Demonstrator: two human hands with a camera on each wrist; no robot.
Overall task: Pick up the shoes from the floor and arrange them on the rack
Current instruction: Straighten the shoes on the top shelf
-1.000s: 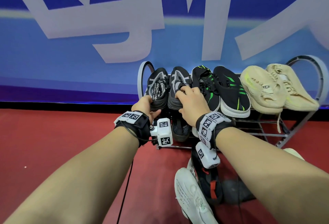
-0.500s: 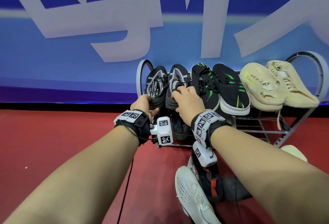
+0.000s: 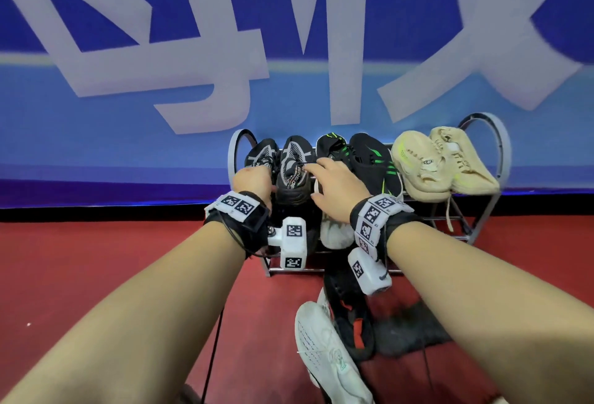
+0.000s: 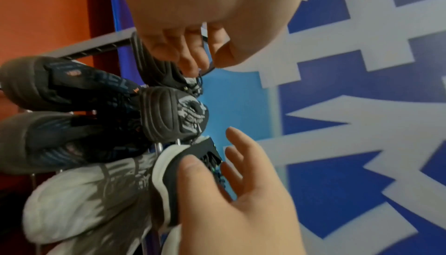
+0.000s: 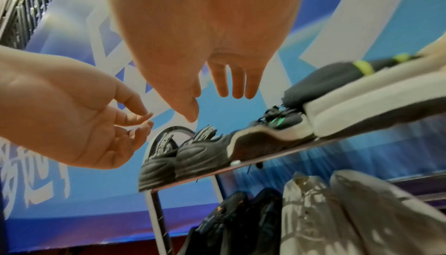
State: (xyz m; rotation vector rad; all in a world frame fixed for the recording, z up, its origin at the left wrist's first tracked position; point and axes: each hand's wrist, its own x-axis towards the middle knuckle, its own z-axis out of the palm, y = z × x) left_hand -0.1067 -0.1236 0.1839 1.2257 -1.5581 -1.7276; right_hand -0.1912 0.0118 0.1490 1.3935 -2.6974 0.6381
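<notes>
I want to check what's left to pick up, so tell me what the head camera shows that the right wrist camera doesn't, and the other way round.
Only the head view shows shoes on the floor: a white sneaker and a black and red shoe in front of the rack, plus the beige pair in full on the top shelf.

Only the right wrist view shows the lower shelf from underneath, with a dark pair and a grey and white pair.

Both show the left hand, the right hand, and the black and grey pair.
</notes>
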